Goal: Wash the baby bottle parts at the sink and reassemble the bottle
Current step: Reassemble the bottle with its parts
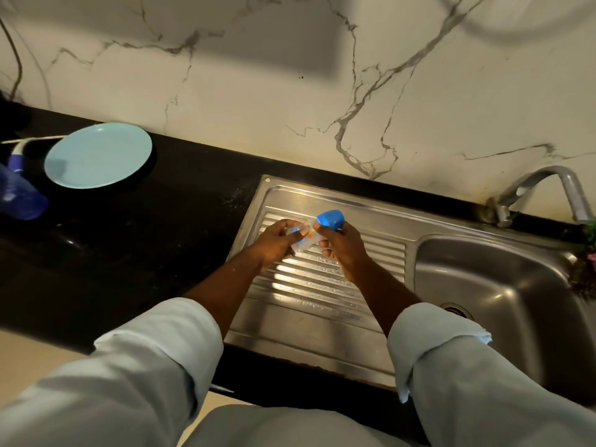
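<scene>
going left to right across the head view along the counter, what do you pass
dark blue bottle → light blue plate → left hand gripping the clear baby bottle → right hand gripping its blue cap → sink basin → tap

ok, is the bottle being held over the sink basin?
No: both hands, left hand and right hand, hold the bottle above the ribbed drainboard, left of the basin.
</scene>
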A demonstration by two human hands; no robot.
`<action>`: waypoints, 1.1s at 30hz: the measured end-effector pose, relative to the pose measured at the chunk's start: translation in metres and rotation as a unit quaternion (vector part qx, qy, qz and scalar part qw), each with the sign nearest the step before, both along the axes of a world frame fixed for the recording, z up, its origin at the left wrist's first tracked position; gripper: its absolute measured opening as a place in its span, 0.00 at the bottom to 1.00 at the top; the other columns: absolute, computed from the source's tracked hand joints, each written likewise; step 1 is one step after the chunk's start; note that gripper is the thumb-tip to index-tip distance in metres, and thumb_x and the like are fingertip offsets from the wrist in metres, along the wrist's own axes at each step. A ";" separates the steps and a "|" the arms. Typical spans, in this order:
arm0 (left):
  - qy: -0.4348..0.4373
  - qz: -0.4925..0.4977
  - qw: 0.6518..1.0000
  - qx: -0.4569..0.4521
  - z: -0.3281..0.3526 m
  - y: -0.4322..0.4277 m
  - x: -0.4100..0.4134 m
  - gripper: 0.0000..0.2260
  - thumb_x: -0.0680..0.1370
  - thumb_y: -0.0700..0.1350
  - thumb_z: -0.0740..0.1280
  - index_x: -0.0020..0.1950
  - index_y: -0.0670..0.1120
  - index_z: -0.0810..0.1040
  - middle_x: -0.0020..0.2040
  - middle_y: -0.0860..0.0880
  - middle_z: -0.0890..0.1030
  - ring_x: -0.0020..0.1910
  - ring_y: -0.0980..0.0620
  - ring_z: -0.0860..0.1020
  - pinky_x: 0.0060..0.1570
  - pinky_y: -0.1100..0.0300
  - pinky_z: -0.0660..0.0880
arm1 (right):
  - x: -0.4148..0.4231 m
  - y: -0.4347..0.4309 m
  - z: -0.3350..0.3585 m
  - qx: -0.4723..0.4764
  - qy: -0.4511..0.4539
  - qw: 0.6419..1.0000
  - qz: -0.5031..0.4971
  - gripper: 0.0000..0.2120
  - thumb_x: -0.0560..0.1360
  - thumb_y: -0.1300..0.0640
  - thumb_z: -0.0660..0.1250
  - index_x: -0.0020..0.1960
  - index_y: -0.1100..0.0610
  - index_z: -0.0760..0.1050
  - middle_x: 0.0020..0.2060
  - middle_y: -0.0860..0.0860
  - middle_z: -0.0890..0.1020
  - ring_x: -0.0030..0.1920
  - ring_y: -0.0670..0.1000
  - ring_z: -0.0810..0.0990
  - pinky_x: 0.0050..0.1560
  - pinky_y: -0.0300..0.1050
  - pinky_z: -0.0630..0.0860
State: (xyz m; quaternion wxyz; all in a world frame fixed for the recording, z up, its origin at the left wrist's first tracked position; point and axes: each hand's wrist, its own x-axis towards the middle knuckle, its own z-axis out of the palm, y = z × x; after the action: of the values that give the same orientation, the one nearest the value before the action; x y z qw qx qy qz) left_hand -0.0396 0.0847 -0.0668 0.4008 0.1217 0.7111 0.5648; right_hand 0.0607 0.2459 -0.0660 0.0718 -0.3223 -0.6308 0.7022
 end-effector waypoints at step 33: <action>0.271 0.230 0.928 -0.109 -0.011 -0.165 -0.057 0.14 0.75 0.34 0.72 0.59 0.46 0.82 0.53 0.53 0.84 0.54 0.59 0.81 0.55 0.67 0.76 | -0.126 -0.152 0.003 0.298 0.101 0.911 0.268 0.26 0.70 0.57 0.80 0.64 0.56 0.75 0.54 0.47 0.84 0.55 0.45 0.83 0.55 0.35 0.80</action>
State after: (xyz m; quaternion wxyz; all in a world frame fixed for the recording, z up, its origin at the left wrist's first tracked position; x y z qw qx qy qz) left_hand -0.0962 -0.0802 -0.0775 0.0624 0.0590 0.8581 0.5063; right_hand -0.0652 0.0936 -0.0627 0.0368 -0.0321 -0.8629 0.5031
